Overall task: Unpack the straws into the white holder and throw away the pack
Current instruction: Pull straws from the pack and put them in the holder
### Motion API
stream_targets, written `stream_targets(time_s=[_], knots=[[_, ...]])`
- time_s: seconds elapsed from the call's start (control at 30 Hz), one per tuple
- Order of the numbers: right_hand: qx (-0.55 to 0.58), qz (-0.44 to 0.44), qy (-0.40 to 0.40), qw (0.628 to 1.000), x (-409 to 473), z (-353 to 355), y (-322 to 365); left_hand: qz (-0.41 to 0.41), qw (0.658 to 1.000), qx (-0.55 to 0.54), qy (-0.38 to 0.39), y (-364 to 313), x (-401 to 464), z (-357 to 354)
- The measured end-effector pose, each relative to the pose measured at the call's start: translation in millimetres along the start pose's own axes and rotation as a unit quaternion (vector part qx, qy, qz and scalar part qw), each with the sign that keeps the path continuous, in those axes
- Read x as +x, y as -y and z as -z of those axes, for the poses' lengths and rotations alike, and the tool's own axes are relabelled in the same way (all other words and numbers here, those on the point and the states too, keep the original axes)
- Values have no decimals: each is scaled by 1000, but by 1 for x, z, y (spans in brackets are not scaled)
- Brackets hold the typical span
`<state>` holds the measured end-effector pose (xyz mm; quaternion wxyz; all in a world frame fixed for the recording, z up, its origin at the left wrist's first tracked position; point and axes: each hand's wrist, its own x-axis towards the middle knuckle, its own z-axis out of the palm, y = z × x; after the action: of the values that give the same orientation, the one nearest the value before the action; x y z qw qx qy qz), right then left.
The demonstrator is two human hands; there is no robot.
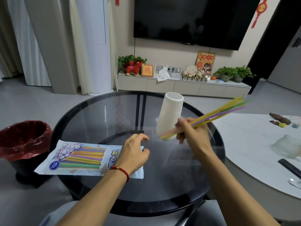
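My right hand [192,132] grips a bundle of coloured straws [221,113] in the air, slanted from lower left to upper right, just in front of the white ribbed holder [171,111]. The holder stands upright on the round glass table [114,121] and I see nothing inside its rim. My left hand [133,154] rests on the right end of the straw pack [78,159], which lies flat on the table's left side; its fingers are loosely curled. The pack is printed with coloured straws, and whether any are left inside is unclear.
A black bin with a red liner [24,141] stands on the floor left of the table. To the right is a white table [247,144] with a glass bowl [288,147] and small items. A TV cabinet [182,87] stands beyond.
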<state>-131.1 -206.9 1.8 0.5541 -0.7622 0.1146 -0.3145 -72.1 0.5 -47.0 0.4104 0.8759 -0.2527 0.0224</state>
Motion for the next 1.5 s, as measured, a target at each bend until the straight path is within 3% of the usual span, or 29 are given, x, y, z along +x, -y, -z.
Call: stream_targets(time_s=[0.07, 0.13, 0.3, 0.53, 0.67, 0.8, 0.93, 1.03, 1.2, 1.37, 1.43, 1.5], knots=[[116, 6, -66, 991, 26, 4, 22, 1, 1000, 2, -4, 1, 1, 1], [160, 8, -113, 981, 54, 6, 44, 0, 1000, 6, -7, 2, 1, 2], [28, 40, -172, 984, 106, -3, 61, -2, 1000, -3, -18, 4, 0, 6], [-197, -27, -74, 977, 127, -20, 49, 4, 1000, -3, -23, 10, 2, 7], [-223, -72, 3, 972, 130, -21, 42, 10, 1000, 1, -11, 11, 2, 8], [-126, -101, 37, 986, 129, -15, 49, -6, 998, 47, 43, 16, 2, 18], [-55, -67, 8, 996, 125, -4, 49, -35, 982, 155, 106, 26, 0, 26], [-51, 6, -17, 999, 120, 2, 53, -45, 972, 191, 126, 32, -3, 26], [-182, 57, 39, 981, 108, -3, 61, -32, 955, 242, 168, 40, 0, 28], [-159, 197, -122, 960, 59, -2, 56, -43, 905, 331, 263, 52, -4, 27], [-174, 213, -85, 958, 25, -9, 34, -55, 906, 330, 258, 51, -3, 29], [-187, 135, 27, 973, -10, -22, 6, -79, 912, 338, 220, 46, 0, 29]])
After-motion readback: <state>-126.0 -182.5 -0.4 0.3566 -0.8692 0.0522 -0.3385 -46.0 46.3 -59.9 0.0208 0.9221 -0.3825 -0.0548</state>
